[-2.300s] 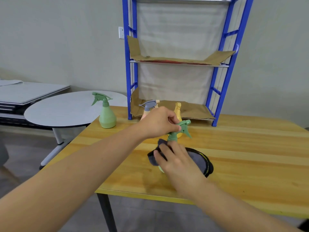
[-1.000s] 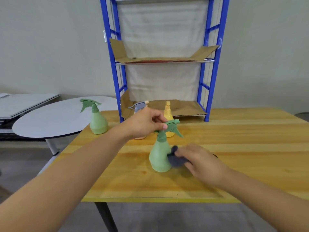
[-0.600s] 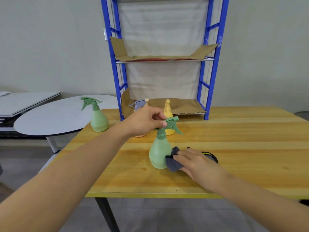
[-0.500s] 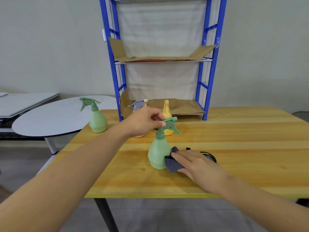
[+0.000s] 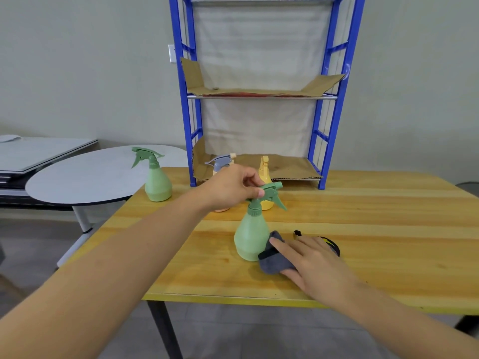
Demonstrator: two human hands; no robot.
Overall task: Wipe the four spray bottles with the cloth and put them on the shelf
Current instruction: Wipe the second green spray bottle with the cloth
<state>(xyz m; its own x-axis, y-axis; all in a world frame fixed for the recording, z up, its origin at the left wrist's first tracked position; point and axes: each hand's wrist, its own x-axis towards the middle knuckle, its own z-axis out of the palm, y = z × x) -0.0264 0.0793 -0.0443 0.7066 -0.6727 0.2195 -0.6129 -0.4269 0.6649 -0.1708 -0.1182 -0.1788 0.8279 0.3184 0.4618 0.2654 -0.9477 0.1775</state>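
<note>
1. While the left hand pinches the trigger head of the pale green plastic spray bottle to steady it upright, the bottle stands near the front edge of the wooden table.
2. Right hand, fingers nearly straight, presses the dark grey cloth against the bottle's base, evidently to wipe it.

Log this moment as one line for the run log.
step: wiping | left hand: pinches near green plastic spray bottle trigger head | right hand: presses grey cloth on its base | shelved: none

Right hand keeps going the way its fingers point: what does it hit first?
The near green bottle. The right hand already presses the cloth against its lower side, so nothing lies between.
</note>
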